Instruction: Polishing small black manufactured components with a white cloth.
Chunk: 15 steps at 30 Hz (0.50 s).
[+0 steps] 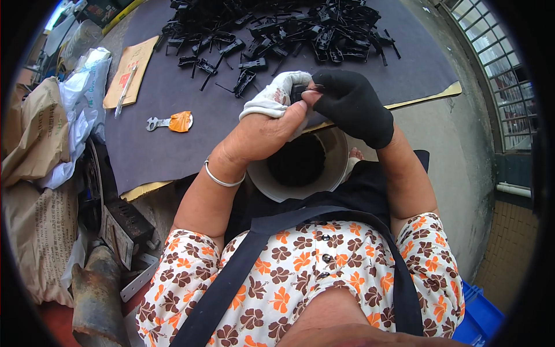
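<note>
Pinching a small black plastic part (298, 92) between both hands above the white bucket (260, 173), left hand (272, 124) closed around it with white cloth (276, 95), gloved right hand (350, 104) working its edge, keeping trimmings falling bucketward, clear of the worktop (191, 98) pile.

One wrench (167, 122), one bucket (263, 179), perhaps dozens of clips (277, 29)
</note>
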{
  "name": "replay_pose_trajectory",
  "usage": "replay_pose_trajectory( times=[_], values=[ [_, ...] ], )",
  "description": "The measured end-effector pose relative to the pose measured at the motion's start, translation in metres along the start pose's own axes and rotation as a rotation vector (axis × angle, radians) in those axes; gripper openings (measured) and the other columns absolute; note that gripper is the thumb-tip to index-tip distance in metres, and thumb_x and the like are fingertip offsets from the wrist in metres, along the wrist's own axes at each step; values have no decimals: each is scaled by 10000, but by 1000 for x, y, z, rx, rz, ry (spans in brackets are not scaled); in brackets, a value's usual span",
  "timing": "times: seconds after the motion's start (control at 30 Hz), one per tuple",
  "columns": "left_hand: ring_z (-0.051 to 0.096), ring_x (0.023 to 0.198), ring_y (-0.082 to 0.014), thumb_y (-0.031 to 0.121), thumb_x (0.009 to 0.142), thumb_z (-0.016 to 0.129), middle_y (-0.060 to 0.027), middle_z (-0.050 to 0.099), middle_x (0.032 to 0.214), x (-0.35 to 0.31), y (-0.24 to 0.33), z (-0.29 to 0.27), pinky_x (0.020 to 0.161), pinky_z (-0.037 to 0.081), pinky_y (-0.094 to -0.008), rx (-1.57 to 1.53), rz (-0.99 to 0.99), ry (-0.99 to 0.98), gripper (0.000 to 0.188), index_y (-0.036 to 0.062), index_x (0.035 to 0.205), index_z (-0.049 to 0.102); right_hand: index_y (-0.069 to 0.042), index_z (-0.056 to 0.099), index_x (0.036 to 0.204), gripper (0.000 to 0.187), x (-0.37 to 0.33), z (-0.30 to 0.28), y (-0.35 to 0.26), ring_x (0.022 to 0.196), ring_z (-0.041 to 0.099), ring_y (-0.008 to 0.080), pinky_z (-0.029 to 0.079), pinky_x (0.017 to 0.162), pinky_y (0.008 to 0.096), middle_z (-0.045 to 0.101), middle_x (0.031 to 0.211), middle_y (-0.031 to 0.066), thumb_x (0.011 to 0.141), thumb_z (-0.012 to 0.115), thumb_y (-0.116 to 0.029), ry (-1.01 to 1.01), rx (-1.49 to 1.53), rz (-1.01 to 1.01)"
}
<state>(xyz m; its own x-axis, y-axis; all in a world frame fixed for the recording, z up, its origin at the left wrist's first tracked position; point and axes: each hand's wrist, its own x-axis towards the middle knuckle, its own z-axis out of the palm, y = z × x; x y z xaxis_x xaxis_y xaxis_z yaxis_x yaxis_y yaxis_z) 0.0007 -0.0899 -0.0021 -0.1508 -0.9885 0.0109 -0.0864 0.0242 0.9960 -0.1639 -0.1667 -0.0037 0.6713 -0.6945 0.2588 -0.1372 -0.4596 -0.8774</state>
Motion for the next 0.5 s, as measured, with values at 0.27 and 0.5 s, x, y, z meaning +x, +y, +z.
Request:
replay_pose_trajectory(
  times=[0.27, 0.5],
  values=[
    [436, 624, -27, 49, 884, 489, -8, 509, 799, 0, -1, -3, 503, 342, -160, -366, -37, 27, 243, 18, 1122, 453, 6, 606, 861, 220, 0, -7, -5, 652, 504, 84, 431, 611, 249, 561, 699, 32, 888, 528, -198, -147, -19, 86],
    [415, 612, -26, 46, 872, 495, 13, 496, 756, 1, -2, 1, 504, 336, -164, -94, -20, 51, 229, 26, 1098, 460, 19, 619, 913, 241, 4, -3, 3, 633, 500, 106, 427, 616, 287, 589, 693, 78, 898, 513, -197, -186, -24, 68]
  ],
)
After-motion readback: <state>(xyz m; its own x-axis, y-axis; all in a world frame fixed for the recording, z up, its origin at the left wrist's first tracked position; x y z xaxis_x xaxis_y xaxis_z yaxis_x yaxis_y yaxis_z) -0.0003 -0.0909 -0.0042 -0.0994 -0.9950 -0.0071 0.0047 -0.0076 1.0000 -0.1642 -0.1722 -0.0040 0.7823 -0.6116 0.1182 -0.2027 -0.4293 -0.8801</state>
